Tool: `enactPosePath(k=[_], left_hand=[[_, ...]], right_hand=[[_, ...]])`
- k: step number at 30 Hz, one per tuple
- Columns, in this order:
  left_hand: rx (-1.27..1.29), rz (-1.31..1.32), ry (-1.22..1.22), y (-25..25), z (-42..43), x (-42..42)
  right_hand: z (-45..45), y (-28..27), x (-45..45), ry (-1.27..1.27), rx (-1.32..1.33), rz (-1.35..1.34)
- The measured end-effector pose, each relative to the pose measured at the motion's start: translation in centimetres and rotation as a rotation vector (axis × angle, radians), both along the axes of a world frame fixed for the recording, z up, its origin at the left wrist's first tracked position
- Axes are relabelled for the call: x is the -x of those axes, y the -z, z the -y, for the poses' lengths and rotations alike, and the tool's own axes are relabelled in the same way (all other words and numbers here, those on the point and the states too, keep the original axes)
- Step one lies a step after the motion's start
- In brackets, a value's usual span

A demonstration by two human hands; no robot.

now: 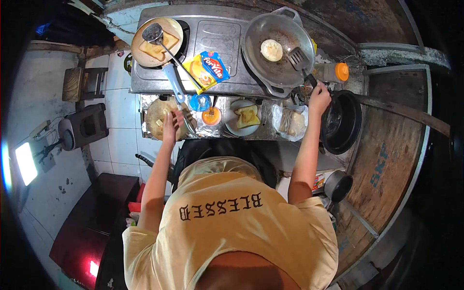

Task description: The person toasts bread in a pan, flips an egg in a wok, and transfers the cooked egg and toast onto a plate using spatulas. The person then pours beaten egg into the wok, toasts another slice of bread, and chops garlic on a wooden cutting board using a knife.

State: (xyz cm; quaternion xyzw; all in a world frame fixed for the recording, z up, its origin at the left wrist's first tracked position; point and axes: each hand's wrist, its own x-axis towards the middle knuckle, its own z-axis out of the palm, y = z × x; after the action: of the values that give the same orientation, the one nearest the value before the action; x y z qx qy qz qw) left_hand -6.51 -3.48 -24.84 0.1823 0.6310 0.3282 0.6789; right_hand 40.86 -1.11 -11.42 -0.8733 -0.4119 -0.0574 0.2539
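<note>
- Right hand [319,100]: closed round the slotted turner [298,59], hiding part of its handle.
- Egg [271,50]: in the wok [258,65], just beside the turner's blade.
- Left hand [170,122]: fingers spread above the round board [153,113], partly covering it; I cannot tell whether they touch.
- Ladle [152,32]: hides part of 1 bread slice [169,40].

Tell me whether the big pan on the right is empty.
Not empty: a round piece of food lies in the pan, near the spatula that the right hand holds.
</note>
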Motion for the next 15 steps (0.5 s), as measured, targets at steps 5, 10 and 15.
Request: enactPosePath(k=[5,10,15], left_hand=[[-0.160,0.115,-0.013,-2.4,-5.2,-2.1],[-0.112,0.135,-0.009,-1.2,-4.7,-2.0],[-0.055,0.142,-0.030,0.4,-2.1,-1.3]], right_hand=[[0.9,3.3,-4.4,-0.106,0.023,-0.217],[1.7,4.4,-6.0,0.005,0.011,-0.657],[1.4,3.3,-3.2,0.144,-0.115,-1.016]])
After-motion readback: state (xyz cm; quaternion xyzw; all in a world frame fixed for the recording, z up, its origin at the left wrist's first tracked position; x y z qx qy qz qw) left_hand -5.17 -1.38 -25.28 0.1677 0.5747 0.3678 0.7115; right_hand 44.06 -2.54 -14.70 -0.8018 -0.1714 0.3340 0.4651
